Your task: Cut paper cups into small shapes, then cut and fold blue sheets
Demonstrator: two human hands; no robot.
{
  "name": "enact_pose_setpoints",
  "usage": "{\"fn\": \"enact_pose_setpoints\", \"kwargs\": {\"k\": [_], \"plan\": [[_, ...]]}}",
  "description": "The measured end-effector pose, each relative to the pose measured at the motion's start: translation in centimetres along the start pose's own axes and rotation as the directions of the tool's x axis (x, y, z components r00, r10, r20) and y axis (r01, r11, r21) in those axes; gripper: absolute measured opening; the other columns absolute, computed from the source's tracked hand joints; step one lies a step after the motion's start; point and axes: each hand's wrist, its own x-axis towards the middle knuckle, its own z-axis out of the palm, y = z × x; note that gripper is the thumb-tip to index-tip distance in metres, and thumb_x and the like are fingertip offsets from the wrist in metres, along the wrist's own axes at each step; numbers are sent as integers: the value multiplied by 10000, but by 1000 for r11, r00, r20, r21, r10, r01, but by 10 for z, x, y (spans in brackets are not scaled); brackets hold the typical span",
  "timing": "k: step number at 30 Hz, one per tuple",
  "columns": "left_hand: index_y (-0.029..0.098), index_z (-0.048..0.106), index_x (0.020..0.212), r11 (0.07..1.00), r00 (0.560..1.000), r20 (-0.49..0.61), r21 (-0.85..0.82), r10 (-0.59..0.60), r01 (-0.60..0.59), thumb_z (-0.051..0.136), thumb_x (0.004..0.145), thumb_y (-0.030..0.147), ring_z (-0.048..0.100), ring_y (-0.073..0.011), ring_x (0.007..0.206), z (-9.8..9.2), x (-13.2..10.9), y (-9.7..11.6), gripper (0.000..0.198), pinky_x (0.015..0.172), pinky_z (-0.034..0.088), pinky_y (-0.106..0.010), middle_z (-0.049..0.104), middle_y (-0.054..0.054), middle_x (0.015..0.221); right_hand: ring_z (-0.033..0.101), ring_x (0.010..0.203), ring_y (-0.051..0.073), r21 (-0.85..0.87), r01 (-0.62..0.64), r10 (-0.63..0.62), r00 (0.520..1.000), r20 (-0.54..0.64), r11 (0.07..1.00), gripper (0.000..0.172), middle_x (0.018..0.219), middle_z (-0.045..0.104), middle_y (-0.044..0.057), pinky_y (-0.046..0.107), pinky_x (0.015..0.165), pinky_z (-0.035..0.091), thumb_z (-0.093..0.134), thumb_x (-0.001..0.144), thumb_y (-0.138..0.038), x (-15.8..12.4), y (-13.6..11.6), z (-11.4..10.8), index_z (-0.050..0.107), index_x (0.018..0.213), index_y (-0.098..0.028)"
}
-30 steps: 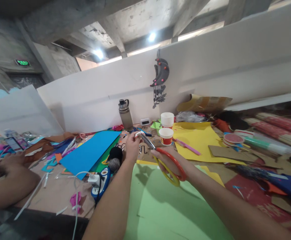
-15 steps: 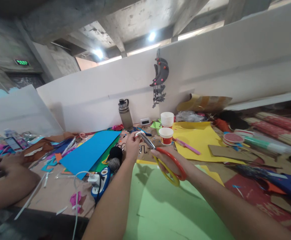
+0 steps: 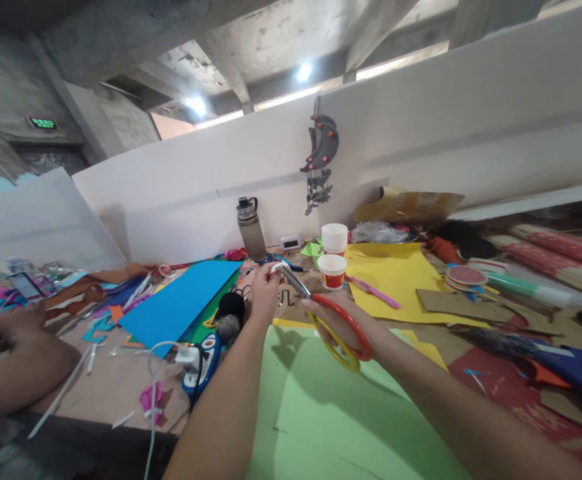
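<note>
My right hand (image 3: 338, 320) grips a pair of scissors (image 3: 321, 310) by its red and yellow handle loops, blades pointing away towards my left hand. My left hand (image 3: 265, 293) is closed in a pinch on a small white piece (image 3: 276, 268) at the blade tips. Both hands hover above a light green paper sheet (image 3: 331, 413) lying in front of me on the table.
A blue sheet (image 3: 181, 300), a yellow sheet (image 3: 395, 280), paper cups (image 3: 333, 272), a grey bottle (image 3: 249, 230), yarn balls (image 3: 229, 317), a charger with cable (image 3: 188, 360) and a blue glue gun (image 3: 561, 363) crowd the table. Another person's arm (image 3: 21, 367) rests at left.
</note>
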Motion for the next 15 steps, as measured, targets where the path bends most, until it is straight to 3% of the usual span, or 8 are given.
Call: {"fn": "enact_pose_setpoints", "kwargs": {"k": [7, 15], "plan": [[185, 691, 900, 999, 1000, 13, 44, 15, -16, 648, 780, 370, 614, -176, 789, -1, 0, 2, 225, 729, 526, -307, 672, -55, 887, 440, 355, 106, -3, 16, -16, 1000, -15, 1000, 339, 414, 492, -36, 226, 406, 361, 514, 855, -476, 0, 2, 1, 498, 663, -198], [184, 667, 947, 998, 999, 14, -41, 48, -47, 661, 772, 369, 627, -168, 864, -8, 4, -1, 255, 765, 516, -288, 677, -58, 973, 415, 341, 86, 55, 10, -9, 1000, -17, 998, 347, 423, 466, -56, 209, 377, 346, 523, 854, -496, -2, -5, 1, 488, 685, -195]]}}
